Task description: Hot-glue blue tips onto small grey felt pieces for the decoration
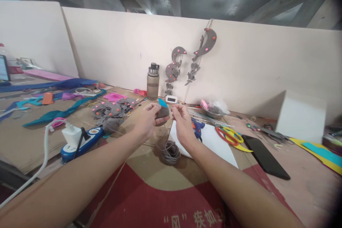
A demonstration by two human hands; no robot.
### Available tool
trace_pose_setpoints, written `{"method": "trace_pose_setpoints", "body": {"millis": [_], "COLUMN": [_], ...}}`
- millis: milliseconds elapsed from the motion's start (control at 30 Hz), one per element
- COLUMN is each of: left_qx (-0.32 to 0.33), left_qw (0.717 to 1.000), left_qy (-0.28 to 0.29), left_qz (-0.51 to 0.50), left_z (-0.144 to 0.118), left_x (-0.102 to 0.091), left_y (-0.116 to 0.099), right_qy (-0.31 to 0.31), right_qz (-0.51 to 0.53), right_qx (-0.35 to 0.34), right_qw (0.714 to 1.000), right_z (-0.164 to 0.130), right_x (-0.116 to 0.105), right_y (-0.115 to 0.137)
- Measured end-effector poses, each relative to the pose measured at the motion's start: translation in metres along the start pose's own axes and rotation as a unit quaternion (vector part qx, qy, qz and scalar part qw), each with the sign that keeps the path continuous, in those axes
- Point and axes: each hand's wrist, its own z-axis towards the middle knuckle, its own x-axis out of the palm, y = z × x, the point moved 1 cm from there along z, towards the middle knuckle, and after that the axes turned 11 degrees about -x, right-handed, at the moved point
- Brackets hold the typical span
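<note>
The left hand (148, 119) pinched a grey felt piece (162, 111); the right hand (182, 121) pinched something too small to tell; the grey cord coil (170, 152) below could probably have snagged.

Grey felt piece (162, 112) with blue tip, grey string coil (170, 151), red-and-yellow scissors (229, 135), black phone (265, 157)

— Arms? Both bare forearms extended toward 12 o'clock, converging at centre.
— Hands? Left hand (148, 119) fingers curled, pinching closed; right hand (183, 123) at its 3 o'clock, fingertips pinched together, wrists raised.
</note>
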Motion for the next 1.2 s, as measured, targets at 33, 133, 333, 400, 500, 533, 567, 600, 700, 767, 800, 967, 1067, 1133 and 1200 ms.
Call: {"method": "trace_pose_setpoints", "body": {"millis": [33,133,333,400,500,533,567,600,700,767,800,967,1067,1133,1200], "left_qx": [-0.001,0.000,0.007,0.013,0.020,0.024,0.026,0.029,0.038,0.040,0.040,0.037,0.040,0.044,0.047], "left_qw": [1.000,1.000,1.000,0.999,0.999,0.998,0.998,0.997,0.996,0.995,0.995,0.993,0.992,0.992,0.991], "left_qy": [-0.002,-0.002,0.006,0.006,0.004,0.004,0.005,0.005,-0.003,-0.005,-0.003,0.008,0.011,0.015,0.020], "left_qz": [-0.005,-0.006,0.020,0.036,0.047,0.051,0.057,0.065,0.086,0.094,0.096,0.111,0.117,0.119,0.123], "left_z": [0.001,0.003,0.001,-0.002,-0.004,-0.004,-0.004,-0.004,-0.004,-0.006,-0.007,-0.011,-0.010,-0.010,-0.010], "left_x": [-0.001,-0.002,-0.001,0.000,0.001,0.001,0.002,0.002,0.003,0.005,0.006,0.009,0.009,0.009,0.009], "left_y": [0.000,0.001,0.003,0.003,0.003,0.004,0.004,0.004,0.005,0.004,0.004,0.003,0.004,0.005,0.005], "right_qy": [-0.009,-0.015,0.013,0.007,0.007,0.023,0.044,0.067,0.110,0.115,0.116,0.118,0.111,0.105,0.100], "right_qz": [-0.006,-0.033,-0.136,-0.170,-0.220,-0.245,-0.272,-0.298,-0.357,-0.387,-0.399,-0.435,-0.438,-0.434,-0.425], "right_qx": [-0.005,-0.016,-0.039,-0.052,-0.129,-0.162,-0.193,-0.220,-0.271,-0.282,-0.283,-0.277,-0.264,-0.248,-0.229], "right_qw": [1.000,0.999,0.990,0.984,0.967,0.956,0.942,0.927,0.887,0.871,0.864,0.848,0.852,0.860,0.870], "right_z": [0.000,0.002,0.000,-0.001,-0.002,-0.002,-0.002,-0.002,0.000,0.001,0.001,0.003,0.004,0.004,0.004], "right_x": [-0.001,-0.005,-0.005,-0.004,-0.003,-0.002,-0.002,-0.002,-0.003,-0.004,-0.005,-0.006,-0.006,-0.005,-0.005], "right_y": [-0.002,-0.006,0.004,0.011,0.021,0.024,0.026,0.028,0.030,0.030,0.029,0.026,0.025,0.024,0.024]}}
